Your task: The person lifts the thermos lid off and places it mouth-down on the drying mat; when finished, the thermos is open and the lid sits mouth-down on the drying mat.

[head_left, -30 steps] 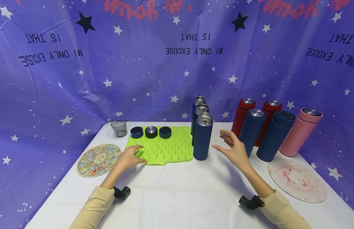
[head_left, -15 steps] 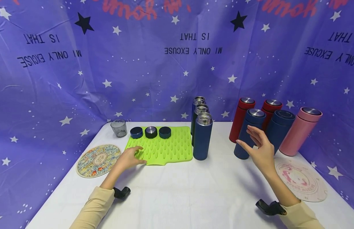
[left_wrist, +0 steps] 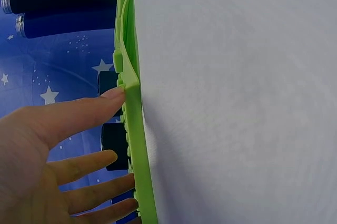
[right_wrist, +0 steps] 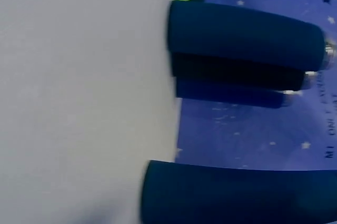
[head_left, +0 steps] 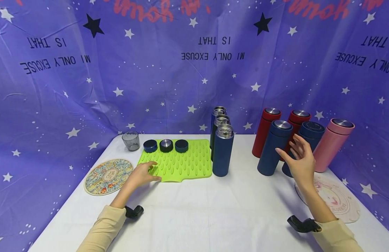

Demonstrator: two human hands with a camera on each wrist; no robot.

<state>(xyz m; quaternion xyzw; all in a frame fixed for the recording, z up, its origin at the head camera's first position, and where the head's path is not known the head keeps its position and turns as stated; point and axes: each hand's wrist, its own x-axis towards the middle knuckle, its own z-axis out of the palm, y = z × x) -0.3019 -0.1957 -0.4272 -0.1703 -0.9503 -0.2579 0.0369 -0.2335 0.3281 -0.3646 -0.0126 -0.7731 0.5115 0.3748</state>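
Note:
My left hand (head_left: 143, 174) rests on the front left corner of a lime-green ridged mat (head_left: 188, 166), fingers spread and loose; in the left wrist view its thumb (left_wrist: 113, 97) touches the mat's edge. Three bottle lids (head_left: 166, 145) sit in a row along the mat's back. Right of the mat, three lidless thermos bottles (head_left: 222, 154) stand one behind another. My right hand (head_left: 303, 166) holds nothing, thumb and fingers apart, in front of a navy thermos with a dark lid (head_left: 311, 131). Left of it stands a navy thermos with a silver lid (head_left: 271, 150). The right wrist view shows bottles but no hand.
Two red thermoses (head_left: 263, 134) stand behind the navy ones, a pink thermos (head_left: 331, 147) to their right. A round pink-white mat (head_left: 345, 206) lies at front right. A patterned round mat (head_left: 107, 176) and a grey glass (head_left: 131, 141) occupy the left side.
My right hand has moved right, away from the lidless bottles, past the silver-lidded navy thermos to the dark-lidded one. The left hand has stayed on the green mat.

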